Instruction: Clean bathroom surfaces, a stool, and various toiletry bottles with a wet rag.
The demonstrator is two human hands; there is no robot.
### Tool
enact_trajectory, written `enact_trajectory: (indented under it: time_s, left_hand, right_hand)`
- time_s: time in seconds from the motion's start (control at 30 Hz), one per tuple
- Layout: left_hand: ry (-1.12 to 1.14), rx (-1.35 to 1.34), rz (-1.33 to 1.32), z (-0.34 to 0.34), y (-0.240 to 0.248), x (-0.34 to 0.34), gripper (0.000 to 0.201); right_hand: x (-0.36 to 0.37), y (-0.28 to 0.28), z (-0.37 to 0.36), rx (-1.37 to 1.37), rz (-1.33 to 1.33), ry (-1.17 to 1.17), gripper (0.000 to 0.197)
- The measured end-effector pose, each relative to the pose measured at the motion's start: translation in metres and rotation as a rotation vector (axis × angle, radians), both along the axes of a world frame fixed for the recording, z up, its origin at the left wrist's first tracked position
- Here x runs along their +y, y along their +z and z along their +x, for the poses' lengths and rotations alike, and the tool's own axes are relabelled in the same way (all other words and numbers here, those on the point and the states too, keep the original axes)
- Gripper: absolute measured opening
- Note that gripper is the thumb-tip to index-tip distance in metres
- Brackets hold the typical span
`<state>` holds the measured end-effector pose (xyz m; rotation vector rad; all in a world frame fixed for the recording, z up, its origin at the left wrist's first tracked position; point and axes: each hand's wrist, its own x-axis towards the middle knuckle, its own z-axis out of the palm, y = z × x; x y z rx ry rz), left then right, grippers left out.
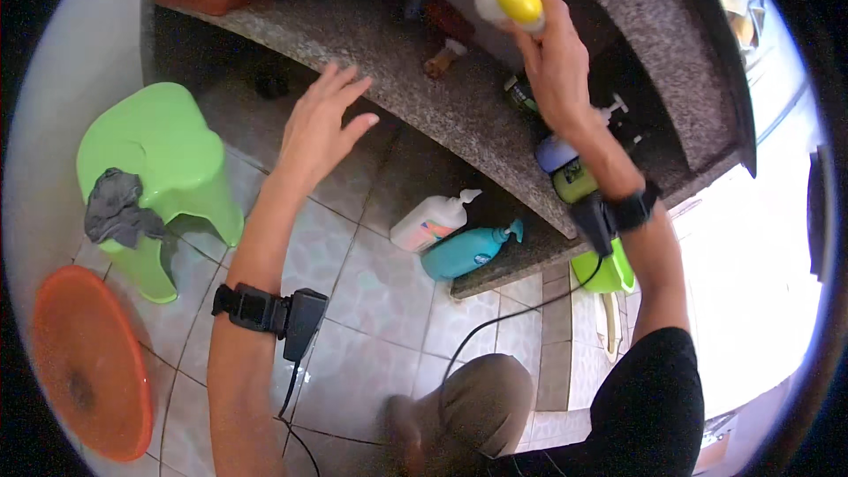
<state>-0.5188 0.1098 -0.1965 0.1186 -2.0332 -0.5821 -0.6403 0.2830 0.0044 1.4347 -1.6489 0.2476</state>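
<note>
Above speckled granite counter (pixel 415 79), right hand (pixel 552 57) grips rounded yellow-capped plastic bottle (pixel 508 2).

the right hand (pixel 555 60) is gripping a white bottle with a yellow cap (pixel 508 2), holding it raised over the speckled granite counter (pixel 371 35). the left hand (pixel 320 124) is hovering open, fingers spread, just in front of the counter's edge and touching nothing. a black wrist strap with a small device and cable is sitting on each forearm. on the tiled floor (pixel 371 300) under the counter, a white pump bottle (pixel 435 221) and a teal spray bottle (pixel 470 249) are lying side by side. to the left, a green plastic stool (pixel 168 150) is carrying a grey rag (pixel 117 208), and an orange basin (pixel 88 362) is lying near it.
</note>
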Motion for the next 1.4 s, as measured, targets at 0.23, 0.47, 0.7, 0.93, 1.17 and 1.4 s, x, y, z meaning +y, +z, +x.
enact_trajectory:
  time_s: [0.23,0.47,0.7,0.93,1.17,1.4]
  left_hand:
    - [-0.616,0.187,1.290,0.096,0.037,0.037,0.091]
    - [-0.766,-0.126,1.000,0.160,0.007,0.078,0.064]
    - [-0.675,-0.022,0.994,0.176,-0.022,0.107,0.063]
    - [-0.451,-0.227,0.833,0.202,-0.036,0.092,0.064]
    - [-0.665,-0.415,0.946,0.231,-0.043,0.074,0.060]
    - [-0.702,-0.512,1.128,0.276,-0.056,0.062,0.059]
  right_hand:
    - [0.013,-0.003,0.135,-0.867,-0.129,0.455,0.036]
    - [0.032,-0.030,0.175,-1.580,0.041,0.496,0.040]
    - [0.033,-0.040,0.178,-1.229,0.266,0.335,0.057]
    - [0.024,-0.061,0.184,-0.360,0.280,-0.010,0.060]
    - [-0.007,-0.078,0.157,-0.124,0.521,0.349,0.028]
    - [-0.079,-0.110,0.198,-0.761,0.822,0.312,0.049]
